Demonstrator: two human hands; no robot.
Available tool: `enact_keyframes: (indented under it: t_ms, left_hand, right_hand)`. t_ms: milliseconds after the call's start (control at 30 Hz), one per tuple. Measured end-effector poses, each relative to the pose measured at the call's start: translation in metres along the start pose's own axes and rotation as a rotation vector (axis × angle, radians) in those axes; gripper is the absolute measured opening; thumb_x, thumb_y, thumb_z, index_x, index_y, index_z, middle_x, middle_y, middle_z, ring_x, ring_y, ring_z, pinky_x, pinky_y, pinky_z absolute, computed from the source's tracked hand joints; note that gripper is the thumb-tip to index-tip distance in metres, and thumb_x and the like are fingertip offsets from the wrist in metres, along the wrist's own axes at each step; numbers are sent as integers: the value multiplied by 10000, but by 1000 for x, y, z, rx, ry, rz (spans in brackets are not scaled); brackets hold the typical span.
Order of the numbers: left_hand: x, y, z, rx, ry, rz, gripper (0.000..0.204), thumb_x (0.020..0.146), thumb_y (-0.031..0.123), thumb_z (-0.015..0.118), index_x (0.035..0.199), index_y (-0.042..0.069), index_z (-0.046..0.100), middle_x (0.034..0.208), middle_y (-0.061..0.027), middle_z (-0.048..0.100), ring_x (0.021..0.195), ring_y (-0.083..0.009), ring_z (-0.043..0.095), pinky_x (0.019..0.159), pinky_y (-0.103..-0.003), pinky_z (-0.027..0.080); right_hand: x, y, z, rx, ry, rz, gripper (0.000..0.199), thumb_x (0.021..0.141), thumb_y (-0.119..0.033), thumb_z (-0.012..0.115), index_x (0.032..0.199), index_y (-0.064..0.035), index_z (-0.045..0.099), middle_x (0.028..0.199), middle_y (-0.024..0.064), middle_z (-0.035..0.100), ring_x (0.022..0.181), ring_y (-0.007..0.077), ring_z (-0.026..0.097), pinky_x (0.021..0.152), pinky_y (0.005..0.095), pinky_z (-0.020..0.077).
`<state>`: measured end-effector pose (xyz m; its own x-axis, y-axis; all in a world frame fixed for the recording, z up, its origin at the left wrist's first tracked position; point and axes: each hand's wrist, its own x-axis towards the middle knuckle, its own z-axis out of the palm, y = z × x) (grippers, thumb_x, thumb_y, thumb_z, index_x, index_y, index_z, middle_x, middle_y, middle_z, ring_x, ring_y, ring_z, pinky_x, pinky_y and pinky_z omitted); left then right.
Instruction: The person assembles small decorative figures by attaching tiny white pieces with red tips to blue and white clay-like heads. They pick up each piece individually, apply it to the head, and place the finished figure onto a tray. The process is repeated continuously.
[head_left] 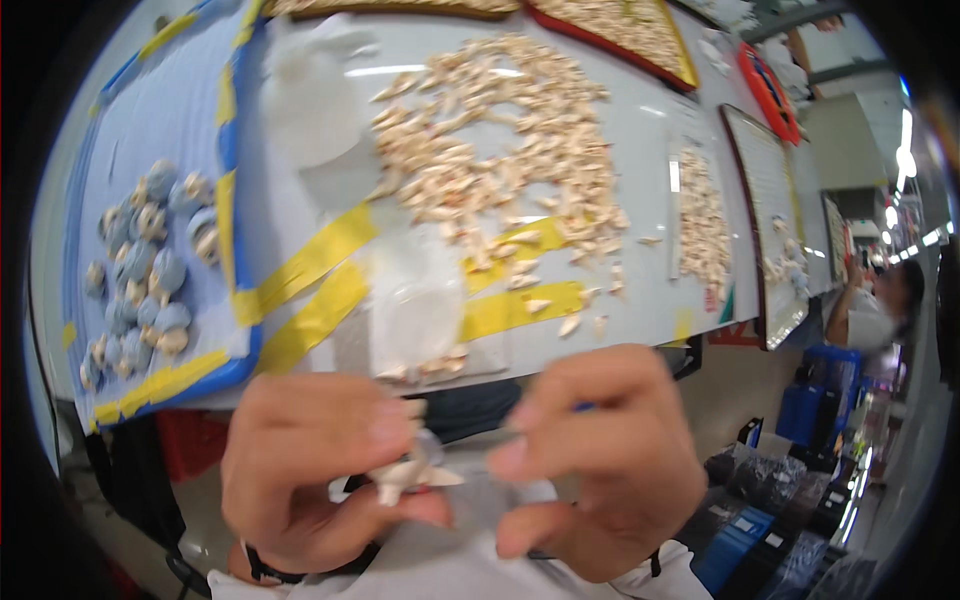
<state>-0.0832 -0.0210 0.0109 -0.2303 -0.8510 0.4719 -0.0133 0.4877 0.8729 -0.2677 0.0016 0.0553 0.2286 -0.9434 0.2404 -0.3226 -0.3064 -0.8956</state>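
Note:
My left hand (318,470) is closed, its thumb and fingers pinching a small cream figurine part (410,474) with a pointed end and a bit of pale grey-blue on it. Fingers cover much of that part. To its right, apart from it, my right hand (605,460) has curled fingers with a gap between thumb and forefinger; nothing shows in the gap. Both hands are in front of the table's near edge, slightly blurred. Beyond them a heap of small pointed cream pieces (500,160) is spread over the white table (640,290).
At left, a blue tray (230,150) edged with yellow tape holds several blue-and-cream figurine pieces (140,265). Framed trays (690,65) of cream pieces line the far side. More stand at right (735,140). Another person (870,310) and dark bins (745,540) are at far right.

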Motion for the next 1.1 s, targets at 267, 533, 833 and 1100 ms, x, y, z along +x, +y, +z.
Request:
enact_keyframes:
  t_ms: [267, 533, 833, 1100]
  left_hand:
    - [10, 33, -24, 718, -199, 155, 427, 742, 269, 681, 1049, 39, 494, 1032, -155, 536, 951, -329, 518, 839, -422, 408]
    - [19, 18, -144, 1326, -159, -348, 474, 897, 337, 412, 1300, 90, 389, 1375, -110, 328, 1300, -242, 260, 1059, -408, 203]
    - [29, 8, -131, 1074, -179, -555, 391, 880, 224, 457, 1236, 62, 464, 1261, -117, 445, 1210, -230, 372, 1028, -375, 255]
    - [41, 4, -115, 1052, -247, -245, 295, 875, 197, 488, 1100, 10, 528, 1222, -140, 471, 1142, -269, 444, 935, -359, 357]
  right_hand:
    - [1, 2, -61, -38, 302, 426, 237, 769, -57, 616, 996, -22, 560, 843, 55, 565, 648, 97, 547, 557, 225, 434]
    - [-54, 89, -251, -1239, 334, 418, 286, 723, -17, 546, 1005, -52, 575, 979, 104, 553, 856, 282, 546, 778, 335, 435]
    - [7, 61, -157, -727, 200, 202, 223, 707, -52, 598, 928, -33, 597, 903, 125, 553, 880, 281, 534, 772, 342, 420]
    - [28, 70, -141, -669, 195, 248, 128, 676, -1, 614, 795, 1, 569, 758, 116, 545, 664, 236, 557, 609, 289, 440]
